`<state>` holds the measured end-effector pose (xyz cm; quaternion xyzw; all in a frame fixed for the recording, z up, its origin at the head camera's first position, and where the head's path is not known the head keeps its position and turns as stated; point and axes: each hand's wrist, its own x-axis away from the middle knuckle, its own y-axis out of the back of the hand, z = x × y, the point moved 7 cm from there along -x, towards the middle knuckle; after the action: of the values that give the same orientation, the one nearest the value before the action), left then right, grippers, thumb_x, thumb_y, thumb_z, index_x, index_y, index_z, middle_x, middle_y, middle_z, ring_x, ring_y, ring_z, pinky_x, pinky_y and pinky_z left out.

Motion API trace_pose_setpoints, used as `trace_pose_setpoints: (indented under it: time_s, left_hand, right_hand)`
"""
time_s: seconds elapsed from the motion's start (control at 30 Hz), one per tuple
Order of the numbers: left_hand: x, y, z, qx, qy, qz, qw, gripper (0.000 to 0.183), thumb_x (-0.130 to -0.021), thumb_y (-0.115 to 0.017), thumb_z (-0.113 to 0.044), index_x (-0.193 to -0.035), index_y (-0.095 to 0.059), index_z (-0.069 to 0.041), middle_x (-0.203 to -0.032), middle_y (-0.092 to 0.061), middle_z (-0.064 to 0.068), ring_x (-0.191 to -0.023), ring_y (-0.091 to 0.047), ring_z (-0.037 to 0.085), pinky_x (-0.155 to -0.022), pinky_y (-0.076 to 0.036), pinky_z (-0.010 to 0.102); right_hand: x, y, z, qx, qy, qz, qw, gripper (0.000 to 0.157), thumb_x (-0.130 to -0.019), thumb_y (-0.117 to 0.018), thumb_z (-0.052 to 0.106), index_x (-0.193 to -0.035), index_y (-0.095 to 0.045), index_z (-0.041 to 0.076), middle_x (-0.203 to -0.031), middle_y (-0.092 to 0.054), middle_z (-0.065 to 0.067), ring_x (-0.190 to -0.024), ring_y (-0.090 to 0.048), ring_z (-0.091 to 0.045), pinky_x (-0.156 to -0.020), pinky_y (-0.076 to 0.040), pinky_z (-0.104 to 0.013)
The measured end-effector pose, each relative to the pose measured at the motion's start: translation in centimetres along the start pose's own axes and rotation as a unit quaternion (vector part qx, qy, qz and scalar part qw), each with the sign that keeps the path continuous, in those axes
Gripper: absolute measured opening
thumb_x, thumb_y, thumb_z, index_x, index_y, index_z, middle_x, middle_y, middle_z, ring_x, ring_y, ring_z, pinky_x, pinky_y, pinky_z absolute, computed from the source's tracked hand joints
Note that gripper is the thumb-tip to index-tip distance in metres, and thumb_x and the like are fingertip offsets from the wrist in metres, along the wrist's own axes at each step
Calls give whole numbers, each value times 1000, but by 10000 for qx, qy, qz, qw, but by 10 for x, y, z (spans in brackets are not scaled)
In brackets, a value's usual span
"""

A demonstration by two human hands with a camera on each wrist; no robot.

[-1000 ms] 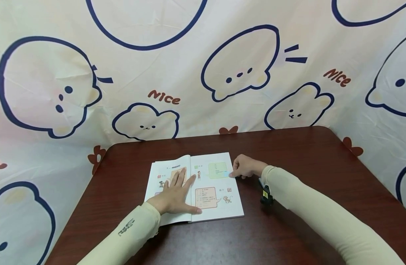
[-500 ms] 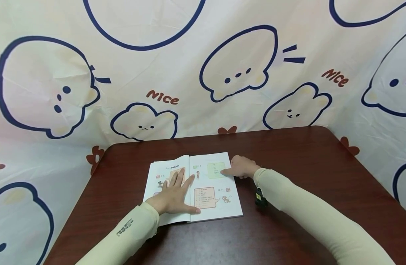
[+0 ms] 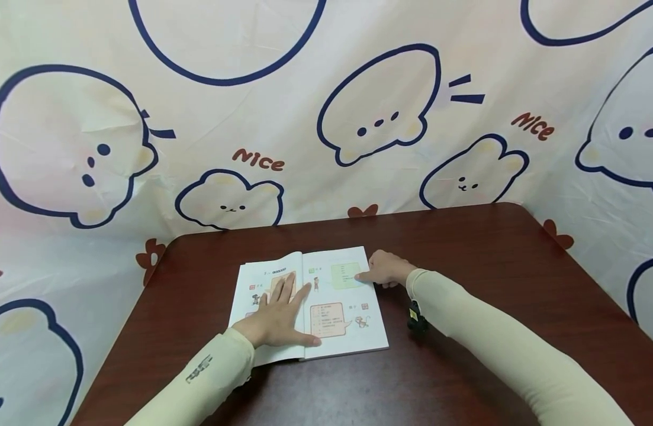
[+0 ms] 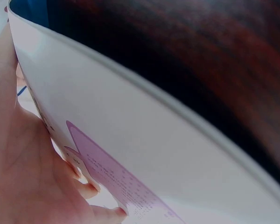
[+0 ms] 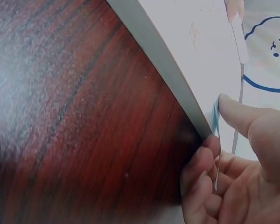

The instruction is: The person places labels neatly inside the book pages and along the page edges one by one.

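An open book (image 3: 342,296) with printed text boxes and small cartoon figures lies on the table. My left hand (image 3: 275,319) rests spread over its left page and the fold; in the left wrist view that page (image 4: 112,112) bows upward beside the palm. At the right page's outer edge is my right hand (image 3: 387,269), thumb on the page beside the green text box (image 3: 346,276). The right wrist view shows a thin, see-through bluish sticky tab (image 5: 216,121) pinched there, thumb on one side and curled fingers (image 5: 200,163) at the book's edge. The tab's free end sticks out past the pages.
The dark reddish-brown wooden table (image 3: 443,236) extends around the book on all sides. Behind and beside it hangs a pale cloth (image 3: 305,118) printed with blue-outlined cartoon animals. A small black device (image 3: 417,318) sits under the right wrist.
My right hand has shifted slightly left, and its thumb has slid farther onto the page, covering the bluish patch seen earlier. The left hand stays in place on the book.
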<state>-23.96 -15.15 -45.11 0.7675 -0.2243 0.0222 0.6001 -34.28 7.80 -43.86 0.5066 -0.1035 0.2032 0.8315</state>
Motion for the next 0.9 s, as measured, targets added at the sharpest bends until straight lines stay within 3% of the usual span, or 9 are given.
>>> trace_pose_setpoints:
  time_s: [0.2,0.47,0.9]
  left_hand:
    - [1,-1,1,16,16,-6,10000,125,-69,-72,-80,-164,-15,-23,-171,10,16,-159,3,40,-118,-12,74]
    - [2,0,-1,41,15,-4,10000,125,-69,-72,-80,-164,-15,-23,-171,9,16,-159,2,40,-118,-11,74]
    - [0,0,-2,17,-12,-50,10000,124,-69,-72,-80,-164,-16,-23,-171,8,17,-159,1,42,-117,-13,76]
  right_hand:
    - [3,2,-2,-392,334,141,9986,44,-96,-69,30,-60,-51,15,-56,-51,2,-48,-48,-11,-45,-40,-22]
    - [5,3,-3,-869,714,391,9929,37,-98,-66,16,-64,-55,11,-60,-52,1,-51,-51,-10,-48,-46,-20]
    - [4,6,-10,-1033,605,497,9916,29,-96,-69,13,-69,-60,7,-62,-54,-2,-51,-59,-12,-56,-60,-30]
